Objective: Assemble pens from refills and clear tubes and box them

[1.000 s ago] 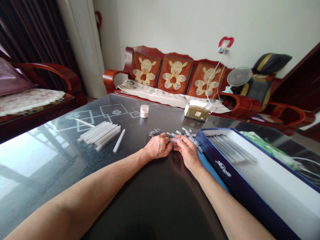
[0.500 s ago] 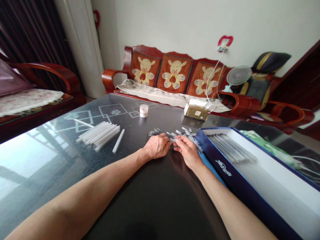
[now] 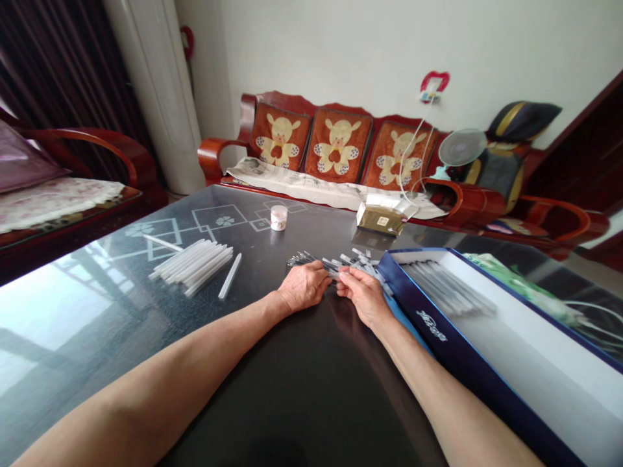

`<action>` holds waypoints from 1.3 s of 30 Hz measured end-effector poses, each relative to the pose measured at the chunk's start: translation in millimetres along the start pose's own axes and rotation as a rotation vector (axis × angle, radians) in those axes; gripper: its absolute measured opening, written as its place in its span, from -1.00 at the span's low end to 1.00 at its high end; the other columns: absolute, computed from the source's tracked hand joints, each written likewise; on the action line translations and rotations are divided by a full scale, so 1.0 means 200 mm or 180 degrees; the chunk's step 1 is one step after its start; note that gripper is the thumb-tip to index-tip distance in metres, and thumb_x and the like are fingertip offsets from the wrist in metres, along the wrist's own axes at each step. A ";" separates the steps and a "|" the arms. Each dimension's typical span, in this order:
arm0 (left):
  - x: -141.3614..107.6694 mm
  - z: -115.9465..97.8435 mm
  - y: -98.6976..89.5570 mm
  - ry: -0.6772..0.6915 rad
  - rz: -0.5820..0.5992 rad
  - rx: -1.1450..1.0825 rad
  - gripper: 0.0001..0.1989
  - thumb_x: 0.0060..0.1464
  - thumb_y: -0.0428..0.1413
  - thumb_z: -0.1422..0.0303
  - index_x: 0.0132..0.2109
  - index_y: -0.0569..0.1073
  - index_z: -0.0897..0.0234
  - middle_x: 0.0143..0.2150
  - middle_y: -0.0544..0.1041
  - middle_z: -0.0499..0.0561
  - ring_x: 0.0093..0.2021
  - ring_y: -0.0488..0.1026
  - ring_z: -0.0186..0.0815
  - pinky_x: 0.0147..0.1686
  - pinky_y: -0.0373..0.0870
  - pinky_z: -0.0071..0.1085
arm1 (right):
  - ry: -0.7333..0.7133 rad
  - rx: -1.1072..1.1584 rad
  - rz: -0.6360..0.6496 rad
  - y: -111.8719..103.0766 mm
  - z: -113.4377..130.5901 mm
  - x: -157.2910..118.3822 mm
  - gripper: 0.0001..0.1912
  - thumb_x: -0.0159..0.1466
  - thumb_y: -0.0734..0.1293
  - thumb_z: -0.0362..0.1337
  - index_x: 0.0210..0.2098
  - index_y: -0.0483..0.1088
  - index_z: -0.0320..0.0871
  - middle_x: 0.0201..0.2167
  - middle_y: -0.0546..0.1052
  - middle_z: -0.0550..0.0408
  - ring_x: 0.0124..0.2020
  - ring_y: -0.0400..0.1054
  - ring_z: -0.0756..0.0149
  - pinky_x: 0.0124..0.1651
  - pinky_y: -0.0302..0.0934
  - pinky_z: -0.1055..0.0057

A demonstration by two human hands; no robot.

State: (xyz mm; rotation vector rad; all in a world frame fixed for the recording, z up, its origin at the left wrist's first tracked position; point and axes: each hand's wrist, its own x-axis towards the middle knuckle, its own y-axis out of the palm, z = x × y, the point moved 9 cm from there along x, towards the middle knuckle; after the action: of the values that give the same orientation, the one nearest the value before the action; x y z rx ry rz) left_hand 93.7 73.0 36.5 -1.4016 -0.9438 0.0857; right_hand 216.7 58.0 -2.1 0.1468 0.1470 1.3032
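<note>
Where right fingers (image 3: 346, 278) pinch, a piece (image 3: 334, 275) protrudes; left fingers (image 3: 323, 280) adjoin.

The left hand (image 3: 304, 285) and right hand (image 3: 363, 295) are resting close together over the desk (image 3: 302, 383); the right fingers are pinching a pale piece (image 3: 334, 275), while the left hand's curled fingers are hiding their hold. Just beyond, dark rods (image 3: 302, 258) and clear caps (image 3: 363, 259) are lying heaped. White tubes (image 3: 195, 267) are lying piled on the left. A jar (image 3: 279, 218) and tissue box (image 3: 382, 220) are standing on the far side. On the right, a blue box (image 3: 457, 363) is holding sticks (image 3: 450, 290).
</note>
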 end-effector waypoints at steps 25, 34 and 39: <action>0.00 -0.06 -0.01 0.0259 -0.0089 0.0467 -0.67 0.30 -0.11 0.35 -0.33 0.47 0.34 -0.38 0.41 0.05 -0.36 0.41 -0.32 -0.44 0.32 -0.47 | 0.0183 -0.0043 -0.0067 0.01 -0.01 -0.01 -0.69 -0.07 0.49 -0.23 -0.35 0.44 -0.23 -0.54 0.47 0.16 -0.54 0.32 0.47 -0.45 0.26 0.50; 0.00 -0.03 -0.05 0.0021 -0.0259 0.0461 -0.70 0.31 -0.09 0.25 -0.19 0.49 0.29 -0.27 0.47 0.09 -0.28 0.43 -0.24 -0.29 0.38 -0.37 | -0.1256 -0.1603 -0.0099 0.01 0.15 -0.03 -0.83 0.15 0.31 -0.21 -0.28 0.44 -0.11 -0.45 0.48 0.13 -0.39 0.40 0.30 -0.26 0.33 0.34; -0.01 -0.02 -0.06 0.0086 -0.0538 0.0316 -0.68 0.28 -0.04 0.29 0.11 0.36 0.31 -0.22 0.49 0.10 -0.24 0.45 -0.24 -0.21 0.40 -0.36 | -0.2465 -0.3149 0.0375 0.13 0.26 -0.15 -0.77 0.26 0.24 -0.32 -0.13 0.47 -0.07 -0.18 0.50 0.01 -0.13 0.39 0.24 -0.02 0.28 0.30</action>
State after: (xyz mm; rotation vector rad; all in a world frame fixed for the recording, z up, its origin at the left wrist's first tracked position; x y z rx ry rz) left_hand 89.4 66.0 46.8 -1.2245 -1.0183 -0.0129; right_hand 194.5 35.2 55.6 -0.1977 -1.1640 1.2195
